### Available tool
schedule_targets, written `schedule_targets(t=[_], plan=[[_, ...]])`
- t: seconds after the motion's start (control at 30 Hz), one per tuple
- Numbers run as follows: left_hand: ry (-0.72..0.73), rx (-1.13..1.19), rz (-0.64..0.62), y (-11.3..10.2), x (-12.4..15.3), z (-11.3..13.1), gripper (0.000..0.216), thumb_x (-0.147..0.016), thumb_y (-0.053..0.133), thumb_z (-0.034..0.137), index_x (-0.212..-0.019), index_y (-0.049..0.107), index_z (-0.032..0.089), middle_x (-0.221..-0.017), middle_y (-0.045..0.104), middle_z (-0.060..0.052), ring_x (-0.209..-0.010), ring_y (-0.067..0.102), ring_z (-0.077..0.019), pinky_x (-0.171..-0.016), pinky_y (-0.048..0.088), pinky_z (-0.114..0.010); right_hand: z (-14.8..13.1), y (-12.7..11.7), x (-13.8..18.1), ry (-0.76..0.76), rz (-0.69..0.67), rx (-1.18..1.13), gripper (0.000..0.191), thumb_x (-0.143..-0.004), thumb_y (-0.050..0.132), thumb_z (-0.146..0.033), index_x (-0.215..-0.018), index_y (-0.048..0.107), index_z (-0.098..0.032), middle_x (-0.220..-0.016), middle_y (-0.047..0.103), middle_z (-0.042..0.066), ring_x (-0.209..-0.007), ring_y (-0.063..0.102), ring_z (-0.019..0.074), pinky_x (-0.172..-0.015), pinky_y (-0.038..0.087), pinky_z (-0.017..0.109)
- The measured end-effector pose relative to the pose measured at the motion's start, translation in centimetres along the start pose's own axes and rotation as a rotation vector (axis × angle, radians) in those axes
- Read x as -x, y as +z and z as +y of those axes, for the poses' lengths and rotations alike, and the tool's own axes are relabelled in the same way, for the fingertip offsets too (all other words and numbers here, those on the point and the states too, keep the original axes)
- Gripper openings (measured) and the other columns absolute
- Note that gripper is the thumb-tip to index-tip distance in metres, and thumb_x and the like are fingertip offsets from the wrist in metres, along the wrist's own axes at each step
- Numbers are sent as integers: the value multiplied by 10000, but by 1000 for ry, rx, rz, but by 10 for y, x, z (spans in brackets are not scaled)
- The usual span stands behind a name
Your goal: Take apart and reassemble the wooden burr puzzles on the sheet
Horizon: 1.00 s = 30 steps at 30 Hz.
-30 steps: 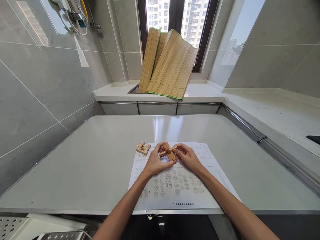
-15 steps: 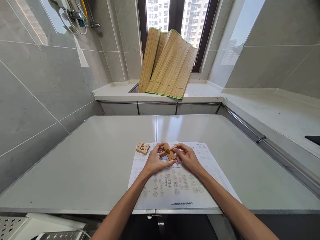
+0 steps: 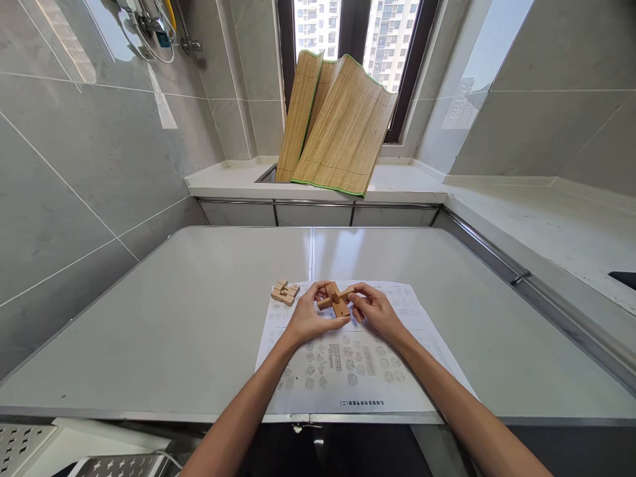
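Grey tiled wall: it runs up the left side point(image 3: 59, 165), glossy enough to catch reflections.
Tabletop: white and shiny point(image 3: 149, 318), with a seam running away from the person near its middle.
Loose blocks: a small cluster of pale, square-cut wooden pieces point(image 3: 285, 293) sits at the far left corner of the paper, just beside the left hand.
Left hand: curved, thumb and fingers parted point(image 3: 312, 317), gripping a brown, flat, oblong wooden block point(image 3: 340, 308) between them.
Held block: tilted in the grasp above the paper, between the two hands; a light brown wooden bar point(image 3: 324, 304) juts out on its left. From here I can't tell how the pieces join.
Bamboo mat: straw-coloured, folded, green-edged point(image 3: 342, 126), upright on the ledge before the window.
Paper: a white sheet printed with small line drawings point(image 3: 362, 391), lying flat under both hands.
Right hand: nearly closed point(image 3: 373, 310), fingertips pinching a slim, pale wooden stick point(image 3: 344, 293) that reaches the block.
Right ledge: white point(image 3: 536, 212), a black object point(image 3: 623, 279) at its far right.
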<state>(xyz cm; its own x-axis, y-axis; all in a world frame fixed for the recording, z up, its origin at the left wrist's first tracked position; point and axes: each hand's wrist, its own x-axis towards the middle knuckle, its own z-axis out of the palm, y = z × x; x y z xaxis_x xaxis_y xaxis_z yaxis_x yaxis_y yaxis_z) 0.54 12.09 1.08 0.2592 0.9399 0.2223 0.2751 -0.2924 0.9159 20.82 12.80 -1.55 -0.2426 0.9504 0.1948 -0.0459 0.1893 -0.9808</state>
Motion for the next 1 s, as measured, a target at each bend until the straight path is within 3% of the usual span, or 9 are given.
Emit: schedule_targets(t=[0.4,0.57,0.67,0.77,0.9,1.0], plan=[[-3,6,-9,1,-1,-3,715,-628,913,333,-1252,582,224,-1160,704,-70,-1141,662,-270,-1047,517,-456,-1,1,1,-22,17,15,344,-923,664,-545,-1014,678,-213,-932,691,23,-488,506,83,-492,382,265],[9,64,-22,1,2,-5,739,-634,912,337,-1280,571,228,-1175,707,-69,-1151,674,-270,-1058,533,-448,3,2,1,14,3,4,351,-909,678,-553,-1011,666,-217,-804,691,1,-462,526,101,-485,396,270],[1,71,-27,0,3,-6,749,-627,908,321,-1294,577,234,-1199,702,-73,-1161,679,-286,-1053,547,-456,3,2,3,2,-5,82,343,-925,657,-551,-1026,691,-225,-743,679,-4,-459,555,124,-494,413,282],[1,43,-21,-1,3,-5,734,-631,898,319,-1291,588,232,-1192,702,-68,-1152,682,-287,-1038,561,-459,1,2,6,-44,-16,205,359,-970,584,-553,-1077,727,-242,-825,715,19,-472,579,138,-520,436,302],[15,-11,-12,-2,3,-3,742,-622,901,330,-1289,596,218,-1182,702,-71,-1123,680,-278,-1015,566,-449,-1,1,7,-80,-21,284,373,-1003,528,-540,-1110,739,-252,-711,679,3,-469,532,145,-524,415,297],[26,-68,-14,-3,3,-2,741,-618,901,335,-1287,606,218,-1169,701,-71,-1107,669,-275,-997,562,-447,-3,-1,6,-96,-30,303,356,-1008,528,-520,-1099,742,-250,-766,699,14,-501,511,143,-530,398,290]])
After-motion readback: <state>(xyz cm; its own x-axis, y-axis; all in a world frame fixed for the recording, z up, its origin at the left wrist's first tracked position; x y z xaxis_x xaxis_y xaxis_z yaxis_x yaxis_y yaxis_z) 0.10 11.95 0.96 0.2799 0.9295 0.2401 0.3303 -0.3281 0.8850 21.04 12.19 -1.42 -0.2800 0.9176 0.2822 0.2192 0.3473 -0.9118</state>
